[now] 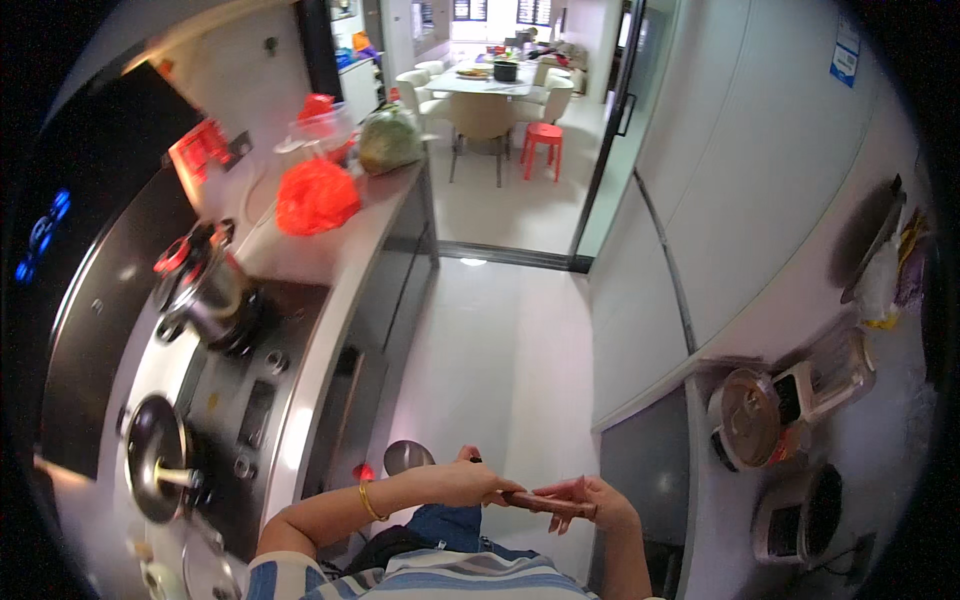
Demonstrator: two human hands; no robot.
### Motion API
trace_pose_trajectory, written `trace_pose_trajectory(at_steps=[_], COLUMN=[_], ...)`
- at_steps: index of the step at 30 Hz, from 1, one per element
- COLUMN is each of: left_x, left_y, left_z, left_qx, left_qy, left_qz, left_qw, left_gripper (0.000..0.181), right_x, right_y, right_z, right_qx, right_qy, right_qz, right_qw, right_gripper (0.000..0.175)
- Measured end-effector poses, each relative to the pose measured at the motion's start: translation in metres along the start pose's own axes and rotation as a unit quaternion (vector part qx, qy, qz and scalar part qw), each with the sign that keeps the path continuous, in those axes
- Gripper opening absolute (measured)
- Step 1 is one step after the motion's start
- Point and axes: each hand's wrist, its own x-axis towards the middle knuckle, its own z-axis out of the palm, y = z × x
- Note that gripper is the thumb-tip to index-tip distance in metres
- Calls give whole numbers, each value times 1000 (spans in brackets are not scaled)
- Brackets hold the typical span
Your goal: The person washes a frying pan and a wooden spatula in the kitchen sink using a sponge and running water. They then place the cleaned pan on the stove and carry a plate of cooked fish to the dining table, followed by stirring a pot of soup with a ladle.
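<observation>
In front of my body, a thin reddish-brown object (pixel 551 504) is seen nearly edge-on, and what it is cannot be told. My left hand (pixel 480 484), with a gold bracelet (pixel 367 501) at the wrist, grips its left end. My right hand (pixel 592 502) has the other end, fingers on both sides of it. A small dark piece (pixel 476 460) shows by a raised finger of the left hand. Just beyond the left forearm appears a round grey metal thing (pixel 409 456); whether I hold it is unclear.
On the left, a cooktop (pixel 259 409) carries a pressure cooker (pixel 206 292) and a frying pan (pixel 157 457). Red plastic bags (pixel 319 195) and a large wrapped green melon or gourd (pixel 390 141) sit farther along the counter. Kitchen appliances (pixel 795 517) line the right counter. A sliding door frame (pixel 510 256) lies ahead.
</observation>
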Motion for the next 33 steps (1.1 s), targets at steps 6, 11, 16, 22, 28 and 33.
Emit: trace_pose_trajectory(at_steps=[6,11,16,22,28,33], left_x=[99,188,263,328,361,394], left_y=[-73,-121,-178,-260,-349,-453], left_z=[-119,-215,-312,-438,-562,-659], left_qx=[125,149,134,145,107,98], left_qy=[-6,-1,-31,36,84,124], left_qz=[94,122,95,1,-91,-102], left_qw=[988,981,986,989,986,982], left_gripper=[39,37,31,22,24,26], right_x=[42,95,175,280,410,528], right_y=[-129,-168,-210,-339,-466,-536], right_z=[-68,-135,-235,-349,-457,-526], right_qx=[-106,-189,-127,-246,-345,-325], right_qy=[46,191,252,210,83,70], right_qz=[126,43,16,-5,69,18], right_qw=[985,962,959,946,932,943], right_gripper=[50,44,39,40,42,42])
